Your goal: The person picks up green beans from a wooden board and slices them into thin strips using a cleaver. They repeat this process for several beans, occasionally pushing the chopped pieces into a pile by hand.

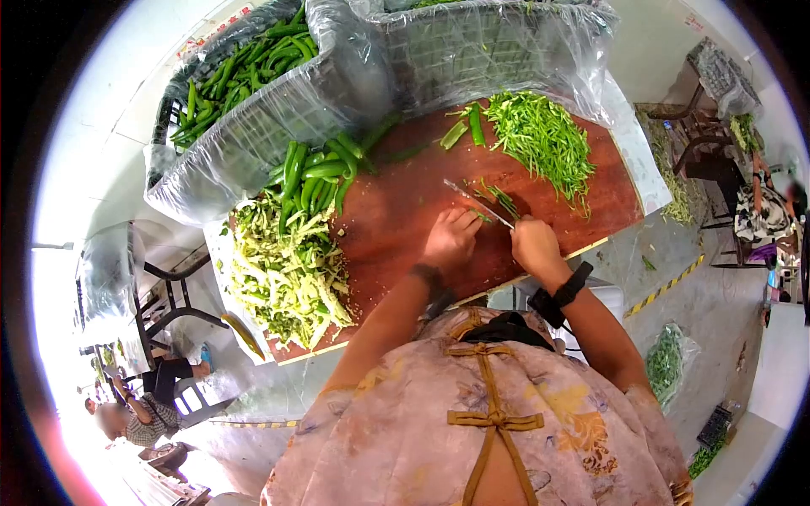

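Observation:
My right hand (537,250) is wrapped around the handle of a knife (477,201), whose thin blade points up and left over the reddish-brown cutting board (396,228). Just left of the blade, my left hand (452,239) has its fingers curled down on the board, with a small piece of green pepper (483,217) showing at the fingertips. Beyond the blade lie a few cut green strips (503,199). A pile of shredded green pepper (542,143) sits at the far right, beside a split pepper piece (454,135).
Whole green peppers (316,179) lie at the board's left, above a heap of pale seedy cores (283,270). Plastic-lined crates (278,118) stand along the back, one holding green peppers. People sit at far left (152,417) and far right (764,211). A bag of greens (666,363) is on the floor.

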`<state>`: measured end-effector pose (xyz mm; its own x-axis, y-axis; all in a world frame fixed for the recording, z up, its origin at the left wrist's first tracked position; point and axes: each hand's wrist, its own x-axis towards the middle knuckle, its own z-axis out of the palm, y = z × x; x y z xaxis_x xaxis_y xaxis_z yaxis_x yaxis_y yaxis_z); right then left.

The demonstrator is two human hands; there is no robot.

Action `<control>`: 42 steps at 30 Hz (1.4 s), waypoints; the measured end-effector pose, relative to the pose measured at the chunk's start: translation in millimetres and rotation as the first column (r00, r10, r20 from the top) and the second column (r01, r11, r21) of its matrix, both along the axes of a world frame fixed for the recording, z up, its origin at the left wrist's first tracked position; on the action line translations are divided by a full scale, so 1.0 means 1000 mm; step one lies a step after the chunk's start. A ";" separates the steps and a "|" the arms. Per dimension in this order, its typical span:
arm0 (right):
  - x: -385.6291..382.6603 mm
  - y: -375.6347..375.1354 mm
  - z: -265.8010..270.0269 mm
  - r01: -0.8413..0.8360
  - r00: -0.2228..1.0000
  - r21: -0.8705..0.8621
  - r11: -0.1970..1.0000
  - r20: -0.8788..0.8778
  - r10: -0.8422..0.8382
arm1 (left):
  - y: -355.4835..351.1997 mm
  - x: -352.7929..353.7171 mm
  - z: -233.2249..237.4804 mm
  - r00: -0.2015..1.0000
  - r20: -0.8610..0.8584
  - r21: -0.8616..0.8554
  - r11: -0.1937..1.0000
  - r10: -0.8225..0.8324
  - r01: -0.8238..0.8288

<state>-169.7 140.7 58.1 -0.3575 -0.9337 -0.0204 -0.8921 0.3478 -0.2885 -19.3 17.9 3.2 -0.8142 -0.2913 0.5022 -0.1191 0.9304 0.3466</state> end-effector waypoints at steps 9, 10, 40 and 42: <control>0.011 0.005 0.014 -0.043 0.999 -0.003 0.999 -0.019 0.043 | -0.002 -0.001 0.001 0.999 -0.039 0.039 0.999 -0.031 0.033; 0.010 0.004 0.013 -0.051 0.999 0.014 0.999 -0.012 0.051 | -0.002 -0.002 0.001 0.997 -0.072 0.023 0.999 -0.031 0.032; 0.010 -0.001 0.000 -0.074 0.997 -0.044 0.996 -0.006 0.074 | -0.005 0.001 -0.004 0.998 -0.036 0.002 0.999 -0.046 0.046; 0.012 -0.013 -0.002 -0.067 0.998 -0.012 0.998 -0.015 0.067 | -0.005 -0.001 -0.003 0.998 -0.024 0.019 0.998 -0.065 0.066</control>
